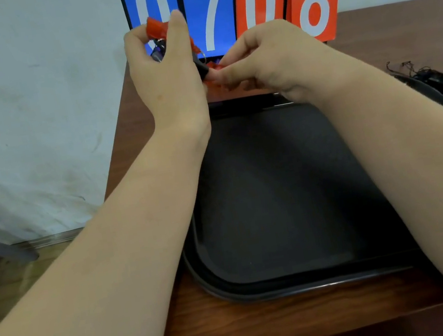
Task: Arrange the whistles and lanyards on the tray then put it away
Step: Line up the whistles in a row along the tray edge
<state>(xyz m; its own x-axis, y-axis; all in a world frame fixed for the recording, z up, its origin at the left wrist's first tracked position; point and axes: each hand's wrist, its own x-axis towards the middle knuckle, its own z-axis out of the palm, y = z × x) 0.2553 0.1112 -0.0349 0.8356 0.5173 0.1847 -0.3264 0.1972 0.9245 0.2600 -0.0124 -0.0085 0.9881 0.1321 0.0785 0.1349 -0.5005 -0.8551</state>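
Tray (pixel 276 188) matte black, rounded corners | left hand (pixel 166 71) above tray's far rim, curled round glossy orange whistle (pixel 157 27) | right hand (pixel 269 60) alongside, pinching orange lanyard (pixel 213 66)

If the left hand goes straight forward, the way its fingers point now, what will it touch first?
Probably the scoreboard, at its blue cards: the left hand, gripping an orange whistle, is raised right before them. Depth is unclear.

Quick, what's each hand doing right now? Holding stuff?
Left hand: fingers curled round an orange whistle.
Right hand: fingers pinching the orange lanyard.
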